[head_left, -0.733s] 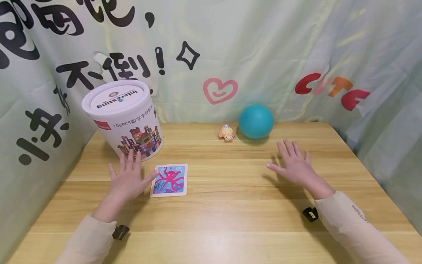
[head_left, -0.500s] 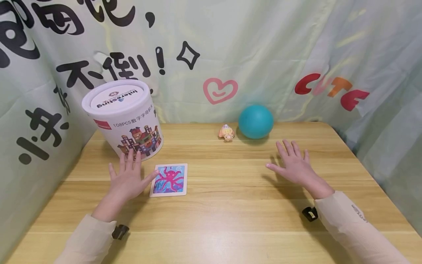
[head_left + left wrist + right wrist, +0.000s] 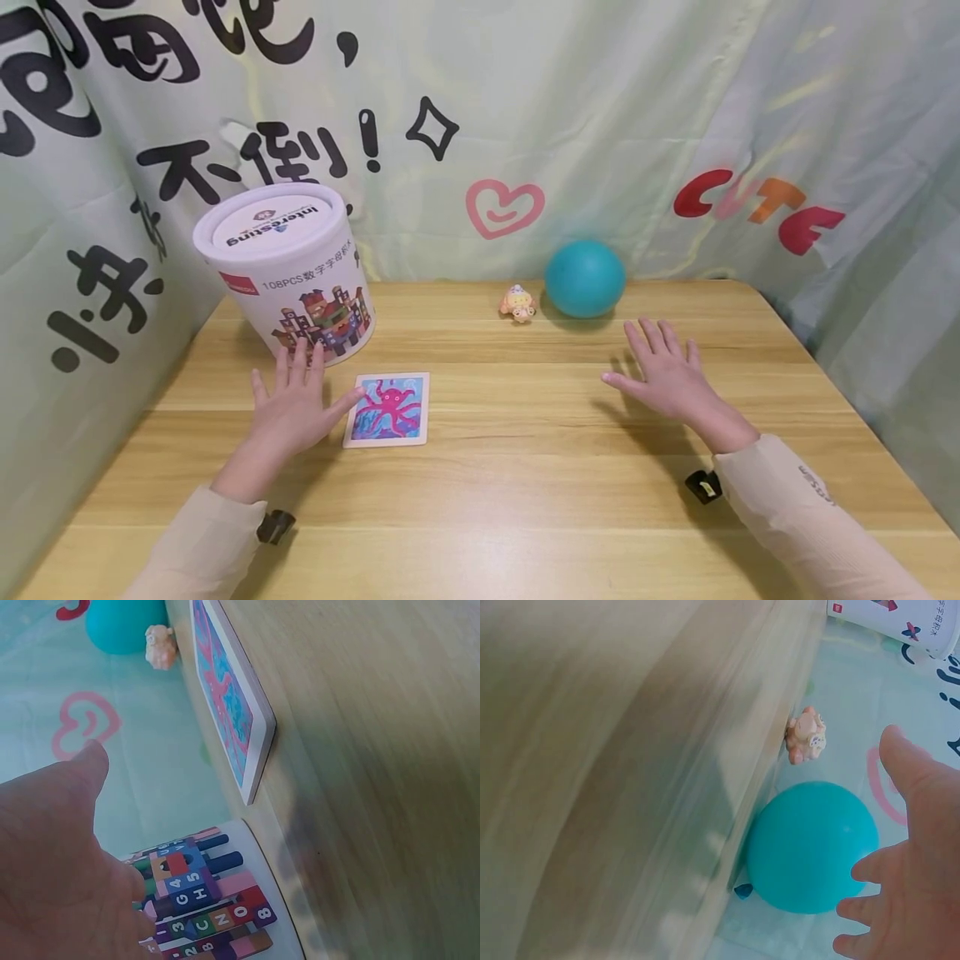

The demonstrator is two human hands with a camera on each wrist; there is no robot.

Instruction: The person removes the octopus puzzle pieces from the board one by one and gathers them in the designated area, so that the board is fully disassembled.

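My left hand (image 3: 292, 417) hovers palm down over the table with fingers spread, holding nothing. Its fingertips overlap the base of a white cylindrical tub (image 3: 300, 275) printed with building blocks, and its thumb tip overlaps the corner of a square octopus picture tile (image 3: 390, 410). In the left wrist view the thick tile (image 3: 232, 712) lies flat, apart from the thumb. My right hand (image 3: 667, 375), fingers also spread, is held above the table at the right and holds nothing. Beyond it sits a teal ball (image 3: 585, 279), which the right wrist view shows as a ball (image 3: 812, 847) past the fingers.
A small pinkish figurine (image 3: 518, 304) stands left of the ball near the table's back edge. Printed cloth (image 3: 615, 108) hangs behind and along both sides of the wooden table (image 3: 510, 492). A dark wrist camera (image 3: 703, 487) shows under the right sleeve.
The whole head view has shifted slightly, so the tub, tile, figurine and ball appear a little farther right. The right hand has drifted very slightly left; the left hand stays nearly still.
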